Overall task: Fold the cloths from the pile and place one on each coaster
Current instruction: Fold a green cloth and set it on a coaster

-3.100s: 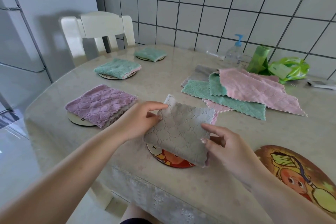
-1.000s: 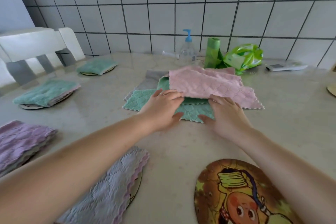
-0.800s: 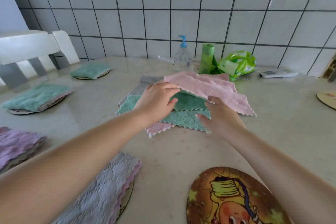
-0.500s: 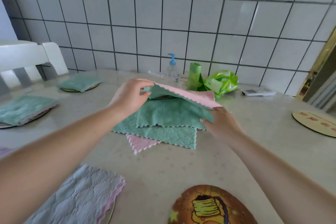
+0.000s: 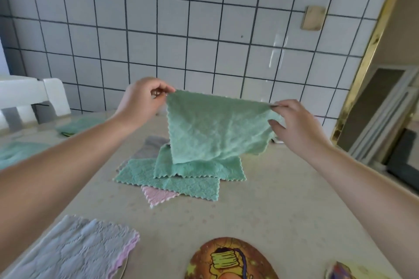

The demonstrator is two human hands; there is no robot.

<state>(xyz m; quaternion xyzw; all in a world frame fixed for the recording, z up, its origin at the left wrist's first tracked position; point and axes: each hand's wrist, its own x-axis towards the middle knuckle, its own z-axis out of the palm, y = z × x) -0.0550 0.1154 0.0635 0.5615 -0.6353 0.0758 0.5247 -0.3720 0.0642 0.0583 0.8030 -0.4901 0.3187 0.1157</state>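
- 1 green cloth (image 5: pixel 217 127) held up in the air above the pile (image 5: pixel 181 174), unfolded, hanging from its top edge, scalloped border, lower edge sagging toward the pile.
- Left hand (image 5: pixel 140 102) pinches the cloth's top left corner, thumb against curled fingers.
- Right hand (image 5: pixel 294 122) pinches the top right corner, other fingers loosely bent behind the fabric.
- Pile on the table (image 5: pixel 272 210): 2 green cloths on top, a pink corner poking out below, grey one at the back.
- Grey folded cloth (image 5: pixel 70 251) lies on a coaster at bottom left, pink edge showing.
- Bare cartoon coaster (image 5: pixel 229 258) at the near edge, nothing on it.
- Folded green cloths (image 5: pixel 74 127) far left, blurred.
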